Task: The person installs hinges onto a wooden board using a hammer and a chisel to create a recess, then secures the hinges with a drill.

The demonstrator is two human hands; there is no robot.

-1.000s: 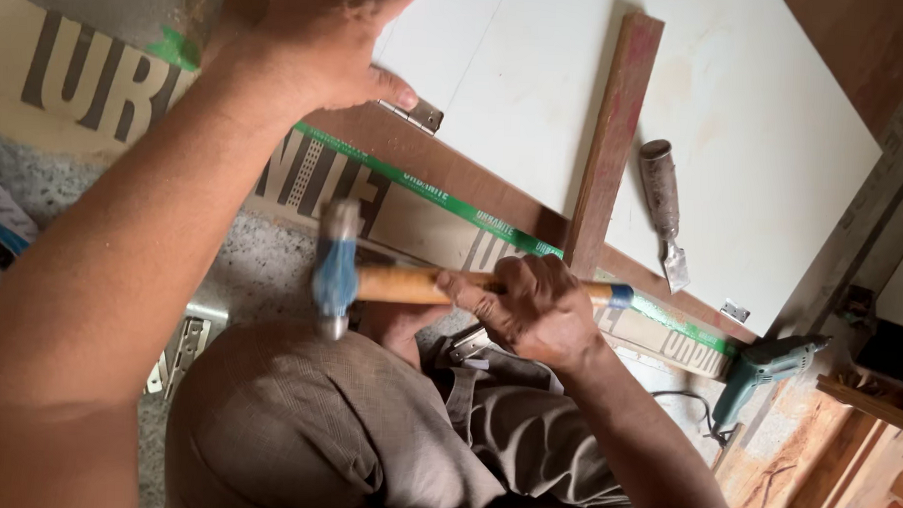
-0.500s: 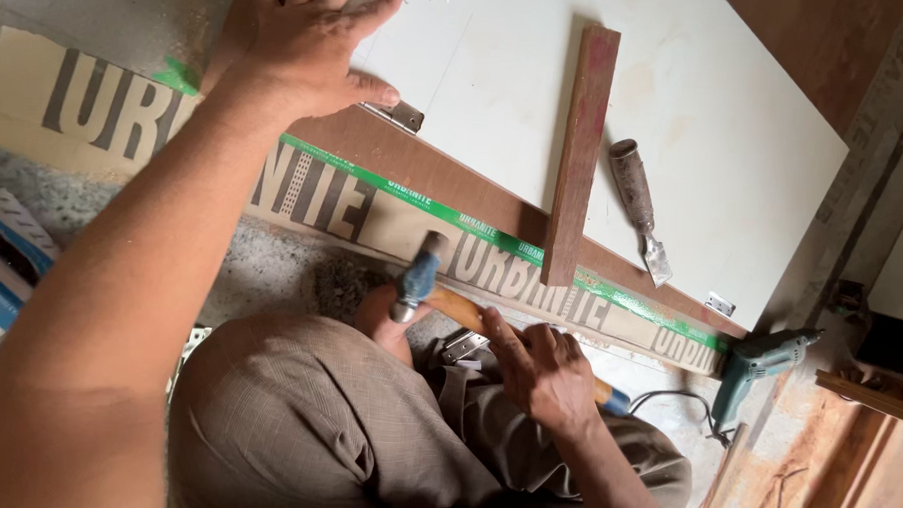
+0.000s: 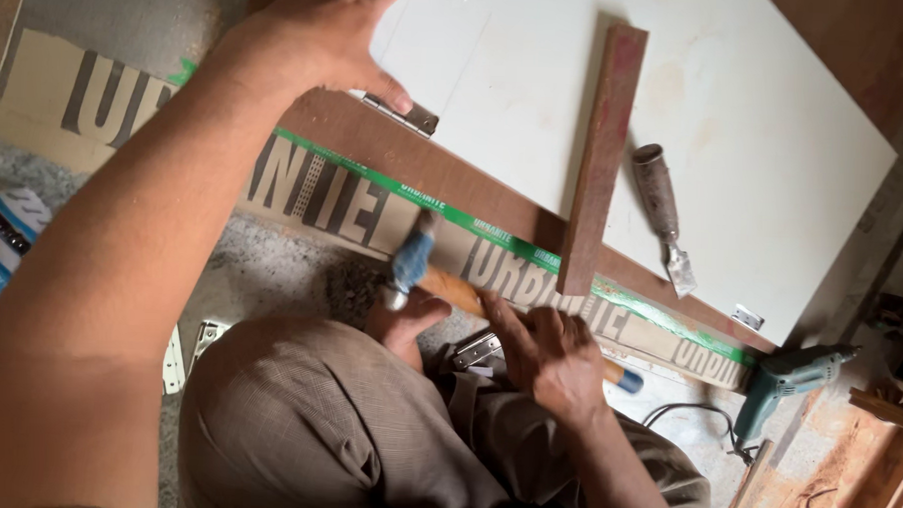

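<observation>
A person crouched over a large white laminated board grips a wooden-handled hammer with a blue-grey metal head in the right hand, fingers wrapped tight around the shaft near its middle, the head hanging low beside the knee and just above the gravelly floor. The left hand lies spread, fingers wide, pressing flat on the near corner of the board, the thumb resting next to a small steel hinge at the board's edge. A narrow reddish-brown wooden strip lies across the board, with a worn wood-handled chisel just beside it. A flattened cardboard sheet with a green stripe sits under the board's edge, and a teal electric drill rests on the floor to the right.
</observation>
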